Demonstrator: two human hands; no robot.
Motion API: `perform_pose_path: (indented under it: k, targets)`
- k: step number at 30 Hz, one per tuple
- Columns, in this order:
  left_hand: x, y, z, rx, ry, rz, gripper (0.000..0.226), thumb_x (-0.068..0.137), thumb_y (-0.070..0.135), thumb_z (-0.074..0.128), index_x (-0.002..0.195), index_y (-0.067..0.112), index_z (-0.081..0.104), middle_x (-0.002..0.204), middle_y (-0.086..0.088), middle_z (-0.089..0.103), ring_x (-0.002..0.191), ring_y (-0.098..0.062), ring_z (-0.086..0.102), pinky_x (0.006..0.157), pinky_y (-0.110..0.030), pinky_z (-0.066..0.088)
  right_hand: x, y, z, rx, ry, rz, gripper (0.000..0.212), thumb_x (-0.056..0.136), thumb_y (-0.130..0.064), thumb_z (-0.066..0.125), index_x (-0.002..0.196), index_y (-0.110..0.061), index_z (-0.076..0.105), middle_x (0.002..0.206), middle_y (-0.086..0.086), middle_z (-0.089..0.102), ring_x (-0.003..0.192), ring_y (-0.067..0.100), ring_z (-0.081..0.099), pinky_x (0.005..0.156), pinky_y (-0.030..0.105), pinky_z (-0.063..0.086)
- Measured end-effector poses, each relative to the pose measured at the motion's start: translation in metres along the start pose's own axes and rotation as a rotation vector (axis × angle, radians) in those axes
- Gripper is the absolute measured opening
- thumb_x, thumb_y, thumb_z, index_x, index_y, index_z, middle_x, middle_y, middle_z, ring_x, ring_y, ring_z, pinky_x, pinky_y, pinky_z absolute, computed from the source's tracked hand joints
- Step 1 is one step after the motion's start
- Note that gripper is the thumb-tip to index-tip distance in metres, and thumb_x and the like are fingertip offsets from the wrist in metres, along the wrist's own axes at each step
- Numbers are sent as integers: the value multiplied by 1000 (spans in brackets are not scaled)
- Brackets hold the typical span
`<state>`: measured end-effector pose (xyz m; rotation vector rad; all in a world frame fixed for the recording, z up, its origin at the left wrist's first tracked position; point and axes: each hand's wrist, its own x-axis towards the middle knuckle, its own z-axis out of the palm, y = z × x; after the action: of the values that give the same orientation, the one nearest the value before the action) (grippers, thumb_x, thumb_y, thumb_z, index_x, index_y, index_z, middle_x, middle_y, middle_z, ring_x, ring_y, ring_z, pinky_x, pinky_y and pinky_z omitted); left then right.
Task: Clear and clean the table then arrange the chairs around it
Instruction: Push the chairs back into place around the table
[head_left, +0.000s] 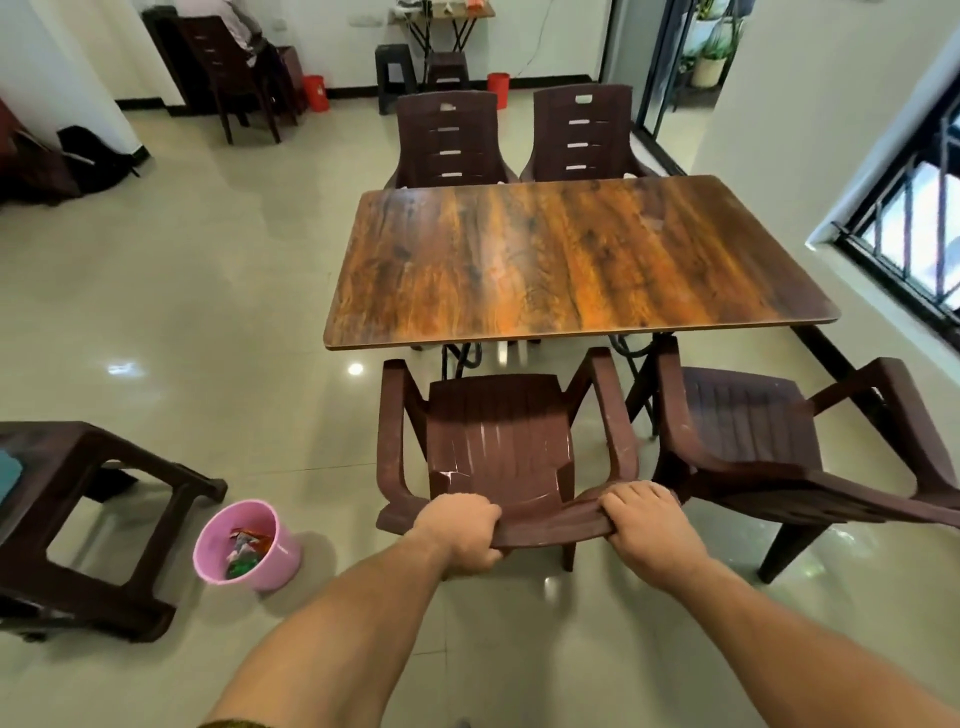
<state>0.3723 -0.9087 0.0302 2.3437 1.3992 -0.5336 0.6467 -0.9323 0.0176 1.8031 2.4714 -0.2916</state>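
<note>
Pale glossy floor tiles (208, 312) are seen all round a wood-grain table (571, 260), whose top is bare and whose long axis runs left to right across the head view. At its far long edge a far left chair (447, 140) and a far right chair (582, 130) are set side by side, facing inward.

At the near long edge the held chair (501, 441) is stood with its seat front turned toward the table and its backrest toward the person. Its top rail is gripped from behind by both hands. The left hand (460, 530) is curled over the rail's left part, and the right hand (641, 525) is wrapped over its right part, fingers pressed together. The rail lies crosswise between them, roughly parallel with the table edge, and neither hand is the nearer.

From the fingers the table lies straight ahead, away from the body, so a level forward push is judged to be what comes next. The armrest tips are seen just short of the near edge, not yet under it. Black table legs (457, 358) show beneath, ahead of the seat.

On the right an angled chair (753, 431) stands just beside, armrest near armrest, so a scrape there is judged possible. Open floor is left on the other side, where a pink bin (283, 551) and a dark stool (78, 509) stand well apart.
</note>
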Motion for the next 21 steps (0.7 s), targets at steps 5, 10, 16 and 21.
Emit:
perform_pose_path:
  k: [5, 10, 16, 21]
  targets:
    - [3, 19, 0, -45, -11, -108, 37, 86, 32, 56, 120, 20, 61, 118, -4, 65, 110, -27, 62, 97, -40, 52, 16, 28, -20, -32, -104, -90, 30, 93, -34, 48, 120, -37, 60, 116, -14, 62, 114, 11, 55, 107, 36, 39]
    - [0, 38, 0, -104, -8, -244, 40, 84, 12, 56, 121, 24, 64, 120, -2, 68, 110, -26, 63, 97, -39, 52, 18, 43, -13, -47, -109, -234, 34, 93, -27, 42, 121, -33, 61, 110, -9, 67, 101, 18, 63, 91, 38, 48]
    - [-6, 51, 3, -116, -31, -340, 42, 89, 12, 51, 127, 25, 61, 126, -4, 67, 113, -28, 63, 100, -43, 51, 15, 52, -4, -24, -115, -294, 44, 97, -25, 39, 138, -34, 52, 133, -8, 58, 125, 18, 49, 104, 38, 36]
    - [-9, 55, -10, -66, 25, -287, 46, 88, 36, 54, 133, 23, 53, 129, -3, 64, 117, -26, 60, 105, -41, 47, 18, 47, -7, -15, -101, -240, 46, 99, -25, 40, 144, -34, 45, 154, -3, 38, 146, 21, 22, 120, 42, 14]
